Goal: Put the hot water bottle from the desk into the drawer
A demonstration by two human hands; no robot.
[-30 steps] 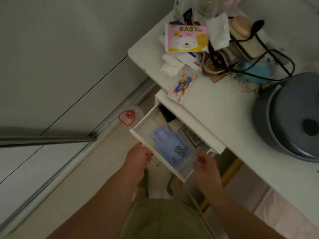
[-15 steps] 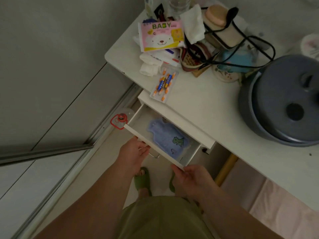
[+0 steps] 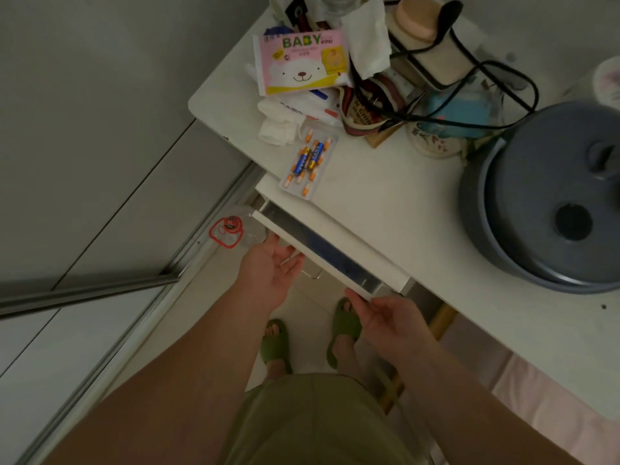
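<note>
- Hot water bottle: only a dark blue strip of it shows through the narrow gap left above the drawer, so it lies inside, under the worktop edge.
- Worktop: white and cluttered at the back, with a grey pot at the right.
- Drawer: nearly shut; its white front stands just short of the frame. The step in hand looks like the closing push, and the next move calls for an even press from both sides until the front sits flush.
- Left hand: fingers spread apart, flat against the drawer front beside the metal pull, gripping nothing.
- Right hand: fingers loosely parted, touching the drawer's right corner; the bottle lies just beyond both hands, behind the front.
</note>
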